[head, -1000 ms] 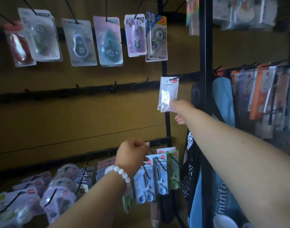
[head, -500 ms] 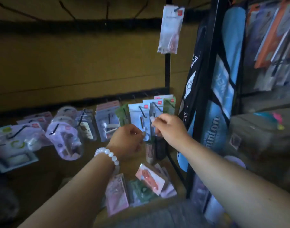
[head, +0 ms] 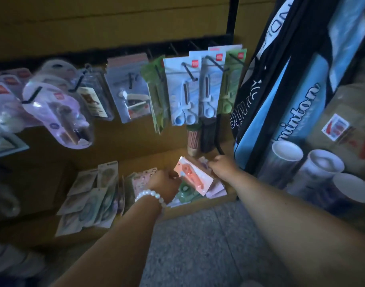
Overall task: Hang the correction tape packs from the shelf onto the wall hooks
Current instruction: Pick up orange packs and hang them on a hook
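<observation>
On the low wooden shelf (head: 200, 206) lies a pile of correction tape packs. A pink pack (head: 193, 176) sits tilted on top, over a green pack (head: 185, 193) and a pale purple pack (head: 217, 188). My left hand (head: 164, 183), with a pearl bracelet at the wrist, has its fingers closed on the pink pack's left edge. My right hand (head: 223, 166) is curled at the pile's far right corner, touching another purple pack (head: 204, 162); its fingertips are hidden. More packs (head: 90, 195) lie spread further left on the shelf.
Above the shelf, wall hooks carry scissors packs (head: 183, 90) and other blister packs (head: 57, 112); a few bare hooks (head: 174, 48) stick out behind them. Blue and black badminton bags (head: 301, 104) and white rolls (head: 322, 164) stand to the right. Grey floor (head: 198, 249) lies below.
My view has dropped from the wall hooks to the low shelf. Both hands have come down from the scissors hooks to the pile, and the left one now holds the pink pack's edge.
</observation>
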